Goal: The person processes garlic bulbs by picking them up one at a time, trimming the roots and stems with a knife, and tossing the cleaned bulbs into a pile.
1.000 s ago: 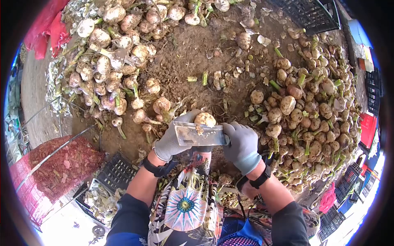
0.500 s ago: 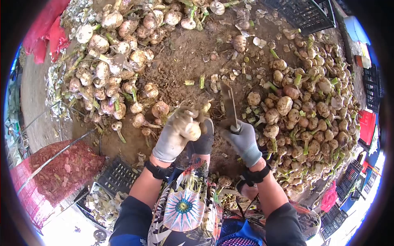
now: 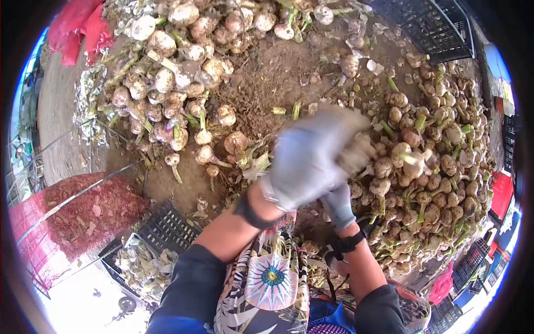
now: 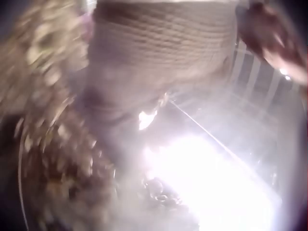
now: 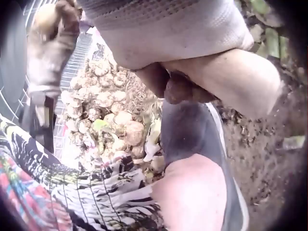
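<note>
My gloved left hand is blurred by motion and crosses over my right hand towards the right-hand garlic pile. Its dirty fingers reach outward, and a pale garlic bulb shows just beyond them, over the pile. In the left wrist view only the blurred glove cuff is distinct. My gloved right hand is partly covered by the left. From the right wrist view, its fingers curl round a dark, rounded end. The cleaver it gripped in the earlier frames is hidden in the head view.
Another heap of garlic with stems lies to the left. Cut stem pieces litter the soil between. Black crates stand at the upper right and lower left, near a red mesh sack. A shoe is below my right hand.
A second ago the cleaver's blade lay across the bulb in my left hand. The blade then came away upright, and the left hand has swung right, across the right hand.
</note>
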`<action>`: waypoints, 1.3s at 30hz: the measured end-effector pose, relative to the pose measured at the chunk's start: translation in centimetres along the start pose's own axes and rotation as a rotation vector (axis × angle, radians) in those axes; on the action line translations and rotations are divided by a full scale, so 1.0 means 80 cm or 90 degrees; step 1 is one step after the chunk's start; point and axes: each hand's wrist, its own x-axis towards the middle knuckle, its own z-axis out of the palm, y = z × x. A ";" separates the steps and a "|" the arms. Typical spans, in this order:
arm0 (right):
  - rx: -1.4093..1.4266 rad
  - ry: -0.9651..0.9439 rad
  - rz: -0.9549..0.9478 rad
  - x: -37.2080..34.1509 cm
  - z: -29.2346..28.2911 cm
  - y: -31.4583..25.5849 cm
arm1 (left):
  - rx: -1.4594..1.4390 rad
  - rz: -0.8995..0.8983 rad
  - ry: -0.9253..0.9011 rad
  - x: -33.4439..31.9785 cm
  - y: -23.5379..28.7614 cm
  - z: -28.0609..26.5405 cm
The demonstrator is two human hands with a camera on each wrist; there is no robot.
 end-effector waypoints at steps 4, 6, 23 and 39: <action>-0.288 0.109 -0.112 -0.003 -0.001 -0.048 | 0.549 -0.415 -0.139 -0.105 -0.093 -0.089; -0.263 0.117 -0.091 -0.001 0.002 -0.049 | 0.549 -0.592 -0.332 -0.177 -0.125 -0.099; -0.533 -0.064 -0.279 -0.024 0.109 -0.105 | -0.193 -0.446 -0.052 -0.190 -0.068 -0.046; -0.986 -0.097 -0.424 -0.062 0.131 -0.122 | -0.353 -0.498 0.013 -0.174 -0.030 -0.060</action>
